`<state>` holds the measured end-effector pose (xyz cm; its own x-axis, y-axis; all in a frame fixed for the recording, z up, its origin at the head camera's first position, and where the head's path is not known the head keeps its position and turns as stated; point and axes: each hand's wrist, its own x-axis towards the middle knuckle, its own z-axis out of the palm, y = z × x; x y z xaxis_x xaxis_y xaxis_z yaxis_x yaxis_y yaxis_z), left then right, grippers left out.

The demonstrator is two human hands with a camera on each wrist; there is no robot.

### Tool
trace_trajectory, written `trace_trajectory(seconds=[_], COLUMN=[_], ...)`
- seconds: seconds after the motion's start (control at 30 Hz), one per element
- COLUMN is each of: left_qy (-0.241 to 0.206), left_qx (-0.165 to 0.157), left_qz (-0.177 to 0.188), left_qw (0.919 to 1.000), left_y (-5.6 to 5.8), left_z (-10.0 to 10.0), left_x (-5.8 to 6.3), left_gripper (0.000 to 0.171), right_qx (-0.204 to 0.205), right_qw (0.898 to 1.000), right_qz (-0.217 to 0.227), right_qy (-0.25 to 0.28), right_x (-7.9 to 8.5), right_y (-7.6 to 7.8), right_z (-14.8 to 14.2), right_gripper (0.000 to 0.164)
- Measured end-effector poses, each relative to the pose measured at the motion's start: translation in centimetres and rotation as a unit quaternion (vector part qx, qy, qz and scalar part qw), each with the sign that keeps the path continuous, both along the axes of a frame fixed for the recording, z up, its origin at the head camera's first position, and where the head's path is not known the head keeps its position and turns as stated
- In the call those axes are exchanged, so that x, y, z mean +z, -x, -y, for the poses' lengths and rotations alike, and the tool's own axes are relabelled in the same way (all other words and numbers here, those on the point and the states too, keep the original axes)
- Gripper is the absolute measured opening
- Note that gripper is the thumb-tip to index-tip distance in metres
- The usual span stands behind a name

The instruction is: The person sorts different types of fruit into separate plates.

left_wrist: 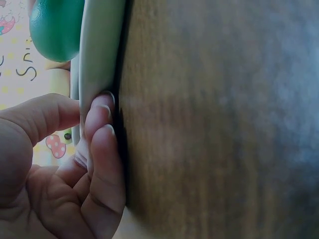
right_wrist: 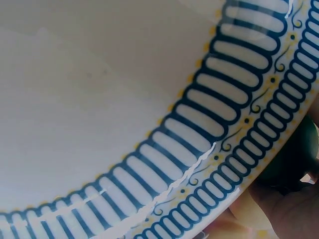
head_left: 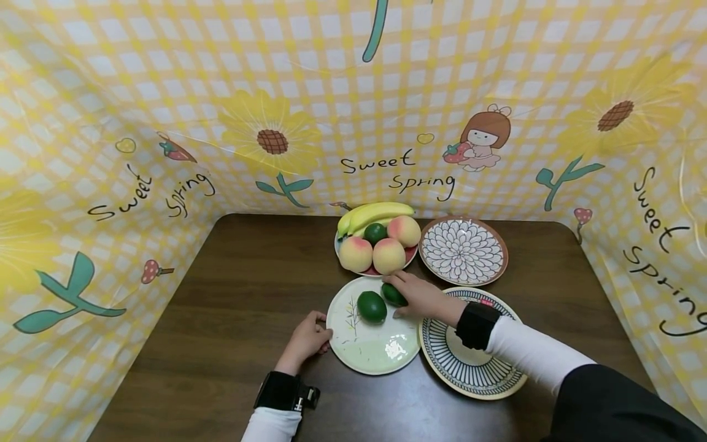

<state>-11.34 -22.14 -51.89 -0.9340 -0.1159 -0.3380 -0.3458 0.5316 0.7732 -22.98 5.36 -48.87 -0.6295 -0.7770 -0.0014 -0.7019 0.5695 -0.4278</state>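
Observation:
My left hand (head_left: 305,342) pinches the left rim of a pale green plate (head_left: 353,353). In the left wrist view its thumb lies over the rim and its fingertips (left_wrist: 103,142) underneath. My right hand (head_left: 425,298) holds a dark green lime (head_left: 393,294) over the plate's upper right part, and the fingers partly cover it. Another lime (head_left: 372,307) rests on the plate, just left of the held one. In the right wrist view, a blue-patterned plate (right_wrist: 219,89) hides most of my right hand (right_wrist: 294,211) and the held lime (right_wrist: 296,154).
Behind the pale plate stands a fruit plate (head_left: 411,255) with bananas (head_left: 381,213), several peaches (head_left: 389,255) and a lime (head_left: 375,233). A brown-rimmed plate (head_left: 464,252) stands at the back right. The striped-rim plate (head_left: 475,380) lies beneath my right forearm. A checked cloth (head_left: 331,116) walls the table.

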Motion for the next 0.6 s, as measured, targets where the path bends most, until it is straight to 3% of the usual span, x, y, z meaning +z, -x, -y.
trace_trajectory(seconds=[0.17, 0.37, 0.47, 0.6], left_qy=[-0.001, -0.001, -0.002, -0.003], left_qx=[0.002, 0.004, 0.003, 0.002], left_qz=[-0.001, -0.003, -0.006, -0.007], left_qw=[1.0, 1.0, 1.0, 1.0], left_y=[-0.1, -0.1, -0.1, -0.1], left_z=[0.0, 0.1, 0.1, 0.1], left_x=[0.0, 0.0, 0.0, 0.0], left_gripper=[0.034, 0.035, 0.035, 0.036], right_qx=[-0.006, -0.006, -0.016, -0.031], right_qw=[1.0, 1.0, 0.999, 0.997], right_qz=[0.005, -0.018, -0.035, -0.064], right_qy=[0.009, 0.013, 0.005, 0.03], right_x=[0.1, 0.2, 1.2, 4.6], right_y=[0.0, 0.0, 0.0, 1.2], right_z=[-0.2, -0.4, -0.8, -1.0], right_gripper=[0.076, 0.072, 0.07, 0.064])
